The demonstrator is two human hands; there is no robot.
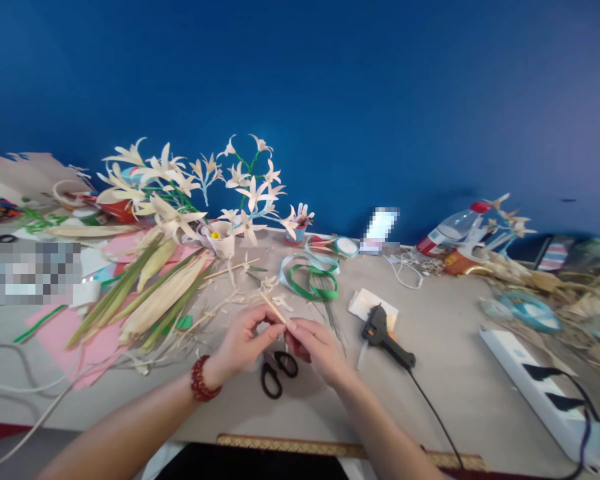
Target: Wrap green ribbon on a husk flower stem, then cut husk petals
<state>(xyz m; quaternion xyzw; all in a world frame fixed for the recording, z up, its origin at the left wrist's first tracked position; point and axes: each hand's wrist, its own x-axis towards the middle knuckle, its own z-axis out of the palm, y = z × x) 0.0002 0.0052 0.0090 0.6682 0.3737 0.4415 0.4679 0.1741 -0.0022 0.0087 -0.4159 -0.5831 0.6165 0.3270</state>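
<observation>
Between my hands is a narrow, pale strip of what looks like corn husk (274,307), slanting up and to the left. My left hand (247,341) pinches it with thumb and fingers; a red beaded bracelet circles that wrist. Fingertips of my right hand (316,345) close on its lower end, touching the left thumb. Just below the hands lie scissors (271,381), only their black handles showing. A black glue gun (389,341) rests on the right, its nozzle near a white pad (367,305). Corn husks (165,300) are heaped to the left on pink paper (73,333).
Behind the husks stand white husk flowers (253,193) on green and blue stems. Green ribbon (307,290) lies looped beyond the hands. On the right are a bottle (447,230) and a power strip (525,383) with plugged cords. A gold-patterned strip (290,445) runs along the front edge.
</observation>
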